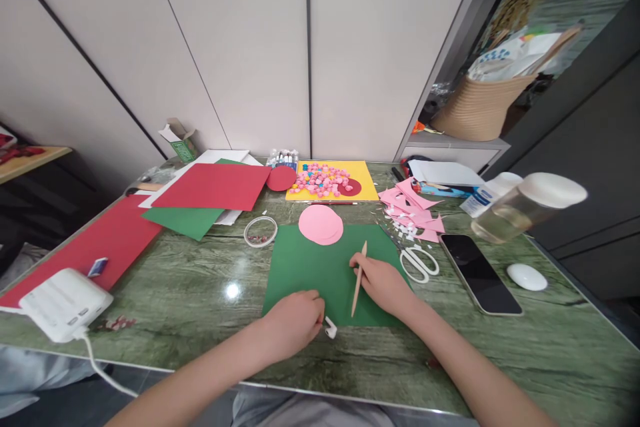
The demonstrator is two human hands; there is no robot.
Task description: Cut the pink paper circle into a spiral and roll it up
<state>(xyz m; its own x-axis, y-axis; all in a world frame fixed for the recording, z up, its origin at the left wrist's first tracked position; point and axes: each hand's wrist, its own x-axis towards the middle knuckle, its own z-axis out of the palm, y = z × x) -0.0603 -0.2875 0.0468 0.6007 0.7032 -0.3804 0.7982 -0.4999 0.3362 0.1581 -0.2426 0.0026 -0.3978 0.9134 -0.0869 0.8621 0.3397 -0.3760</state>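
A sheet of green paper (310, 273) lies on the table in front of me. My right hand (383, 280) pinches a light wooden pencil-like stick (358, 287), which stands tilted over the paper's right part. On the lower left of the sheet rests my left hand (297, 323), fingers curled; whatever they may hold is hidden. Beside its fingertips, at the paper's near edge, is a white earbud (331, 328). Pink paper circles (320, 224), stacked slightly offset, overlap the sheet's far edge. White-handled scissors (419, 263) lie right of the sheet.
Pink scraps (413, 210) lie far right, near a phone (480, 273), a white earbud case (527, 276) and a bottle (520, 210). Pink beads (320, 180) cover yellow paper (369, 180). Leftward are a tape roll (261, 231), red sheets (215, 185) and a white charger (66, 303).
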